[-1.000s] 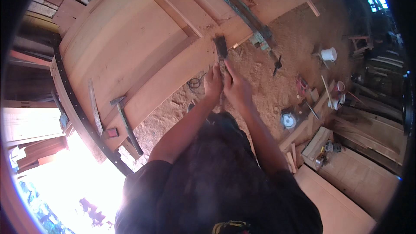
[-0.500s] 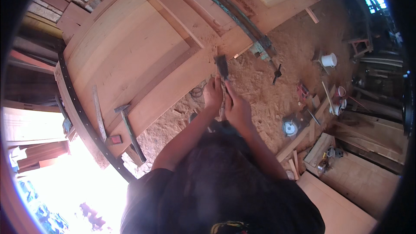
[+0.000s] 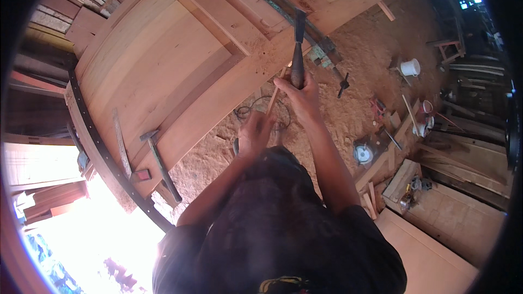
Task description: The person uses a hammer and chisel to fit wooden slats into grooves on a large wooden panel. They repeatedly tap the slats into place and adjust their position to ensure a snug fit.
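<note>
My right hand is closed round the dark handle of a broad-bladed chisel, whose blade points up and away over the near edge of a panelled wooden door. A thin wooden stick slants up from my left hand, which is closed on its lower end and slightly blurred. The stick's upper end lies beside my right thumb and the chisel handle. Across the door runs a long greenish metal bar clamp.
On the door's left end lie a hammer, a narrow worn strip and a small red block. Wood dust and a coiled dark cable cover the ground. To the right are a white bucket, an angle grinder and timber.
My hands have moved apart. The right one has raised the chisel away from me and turned it more upright; the left has drawn back toward me with the stick.
</note>
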Tool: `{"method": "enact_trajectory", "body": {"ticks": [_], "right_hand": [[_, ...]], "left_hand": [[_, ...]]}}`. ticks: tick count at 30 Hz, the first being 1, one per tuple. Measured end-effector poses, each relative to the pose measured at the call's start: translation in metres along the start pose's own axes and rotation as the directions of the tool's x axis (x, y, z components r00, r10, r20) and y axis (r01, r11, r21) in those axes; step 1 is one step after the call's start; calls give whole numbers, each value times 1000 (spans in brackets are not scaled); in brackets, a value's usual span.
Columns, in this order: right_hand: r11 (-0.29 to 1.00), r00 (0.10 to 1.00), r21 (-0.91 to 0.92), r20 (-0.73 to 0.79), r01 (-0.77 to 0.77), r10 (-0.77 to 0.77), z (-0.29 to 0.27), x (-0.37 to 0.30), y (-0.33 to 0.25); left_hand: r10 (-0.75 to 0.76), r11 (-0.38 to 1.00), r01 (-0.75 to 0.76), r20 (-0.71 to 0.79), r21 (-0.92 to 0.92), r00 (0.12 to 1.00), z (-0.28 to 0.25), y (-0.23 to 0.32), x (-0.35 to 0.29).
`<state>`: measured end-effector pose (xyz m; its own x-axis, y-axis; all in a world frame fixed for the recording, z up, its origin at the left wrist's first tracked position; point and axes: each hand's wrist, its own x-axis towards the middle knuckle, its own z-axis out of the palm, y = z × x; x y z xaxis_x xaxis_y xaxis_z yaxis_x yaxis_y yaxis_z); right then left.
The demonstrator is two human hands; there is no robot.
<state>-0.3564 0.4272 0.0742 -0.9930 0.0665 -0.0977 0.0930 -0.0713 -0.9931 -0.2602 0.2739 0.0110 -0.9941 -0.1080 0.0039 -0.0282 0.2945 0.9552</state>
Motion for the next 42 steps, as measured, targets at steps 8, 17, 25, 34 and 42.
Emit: {"method": "enact_trajectory", "body": {"ticks": [8,17,25,34,42], "right_hand": [[993,1000,120,16,-20,18,13,-4,0],[819,994,-571,-54,49,-97,-14,-43,10],[744,989,-652,80,145,-123,-10,-91,28],[643,988,-750,98,154,-123,-3,-59,25],[612,998,-788,68,64,-16,2,-54,25]], "left_hand": [[-274,888,345,253,-305,928,-26,12,-26],[-371,787,472,307,-397,877,-5,1,9],[-506,596,594,322,-540,800,30,-12,47],[-532,651,565,226,-507,816,50,-20,42],[-413,855,404,44,-324,910,56,-19,39]]}}
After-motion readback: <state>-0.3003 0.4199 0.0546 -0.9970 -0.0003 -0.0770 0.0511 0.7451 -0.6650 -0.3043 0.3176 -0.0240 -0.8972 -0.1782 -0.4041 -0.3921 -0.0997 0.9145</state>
